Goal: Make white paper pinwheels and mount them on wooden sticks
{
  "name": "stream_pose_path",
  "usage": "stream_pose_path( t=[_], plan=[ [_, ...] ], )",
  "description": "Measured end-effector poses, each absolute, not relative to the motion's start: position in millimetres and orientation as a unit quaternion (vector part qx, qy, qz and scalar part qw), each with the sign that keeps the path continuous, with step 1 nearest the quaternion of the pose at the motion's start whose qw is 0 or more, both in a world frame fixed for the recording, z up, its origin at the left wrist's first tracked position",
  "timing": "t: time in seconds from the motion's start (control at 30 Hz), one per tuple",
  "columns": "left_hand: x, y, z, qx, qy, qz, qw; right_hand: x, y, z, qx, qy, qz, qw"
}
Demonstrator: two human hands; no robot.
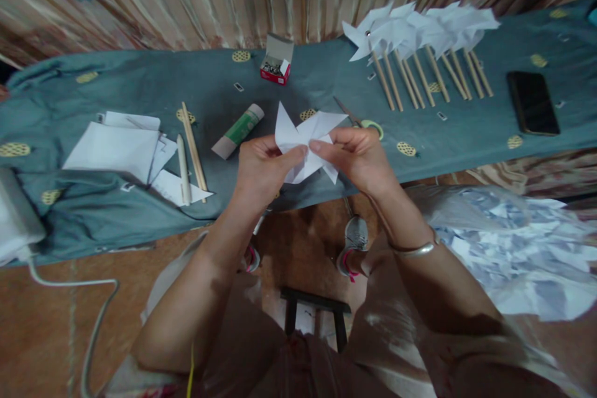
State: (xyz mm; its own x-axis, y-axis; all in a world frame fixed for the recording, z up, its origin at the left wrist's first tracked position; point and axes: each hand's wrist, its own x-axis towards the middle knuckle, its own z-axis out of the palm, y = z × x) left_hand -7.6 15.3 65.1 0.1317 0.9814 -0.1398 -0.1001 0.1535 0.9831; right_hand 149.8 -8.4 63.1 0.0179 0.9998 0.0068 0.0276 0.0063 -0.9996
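Observation:
A folded white paper pinwheel (305, 130) is held over the table's near edge, its pointed blades spread out. My left hand (265, 165) grips its left side, with the thumb pressed near the centre. On the right side my right hand (357, 155) pinches the same paper, and the two thumb tips nearly meet in the middle. The fingers behind the paper are partly hidden. Green-handled scissors (372, 127) lie just beyond my right hand. A green and white glue stick (239, 130) lies to the left of my left hand.
An open red box of small metal pieces (276, 68) stands at the back. Finished pinwheels on sticks (420, 28) and a phone (532, 102) lie right. Paper sheets (114, 149), loose sticks (193, 146) and a white pen (183, 171) are left. A bag of paper (517, 249) stands below right.

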Motion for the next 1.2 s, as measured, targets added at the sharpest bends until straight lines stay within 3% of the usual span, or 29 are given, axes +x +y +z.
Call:
stream_pose_path(
  t=[0.3, 0.63, 0.93, 1.2],
  plan=[
    [-7.3, 16.1, 64.9, 0.459, 0.468, 0.469, 0.591, 150.1, -8.6, 65.3, -0.510, -0.503, 0.493, 0.494],
    [-15.4, 25.5, 65.9, 0.439, 0.491, 0.515, 0.548, 184.8, 1.2, 57.0, -0.579, -0.501, 0.371, 0.526],
    [-26.8, 31.3, 69.0, 0.415, 0.488, 0.560, 0.526, 215.8, -9.2, 38.3, -0.658, -0.629, 0.220, 0.352],
    [-29.5, 33.9, 69.3, 0.413, 0.498, 0.563, 0.514, 195.1, -6.8, 34.0, -0.635, -0.674, 0.168, 0.338]
  ],
)
